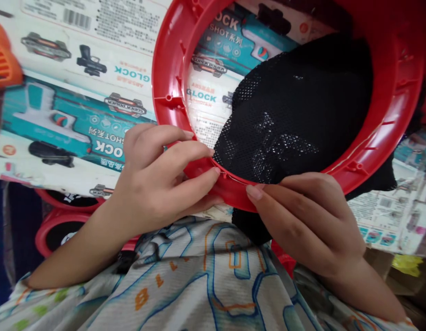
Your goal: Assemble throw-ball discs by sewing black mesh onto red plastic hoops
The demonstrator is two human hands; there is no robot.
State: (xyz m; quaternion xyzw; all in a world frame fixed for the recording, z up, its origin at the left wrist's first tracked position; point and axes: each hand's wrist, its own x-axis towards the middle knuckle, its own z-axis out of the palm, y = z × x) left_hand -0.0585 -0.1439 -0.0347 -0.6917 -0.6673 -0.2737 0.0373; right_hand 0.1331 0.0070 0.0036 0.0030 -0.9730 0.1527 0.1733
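Note:
A large red plastic ring (pixel 171 99), ribbed on its inner side, is tilted up in front of me. Black mesh fabric (pixel 282 124) fills much of its opening and hangs below the lower edge. A thin pale cord (pixel 353 154) runs along the inner rim. My left hand (pixel 161 174) is closed on the ring's lower left edge, its fingertips at the inner rim beside the mesh. To its right, my right hand (pixel 306 220) pinches the bottom edge of the ring, thumb and fingers together. Whether it also grips cord or mesh there is hidden.
Printed cardboard boxes (pixel 106 64) with toy-gun pictures form the surface under the ring. An orange slotted plastic piece (pixel 4 59) lies at the far left. Red-rimmed black discs (pixel 61 232) are below the box edge at left. Something yellow (pixel 408 264) is at lower right.

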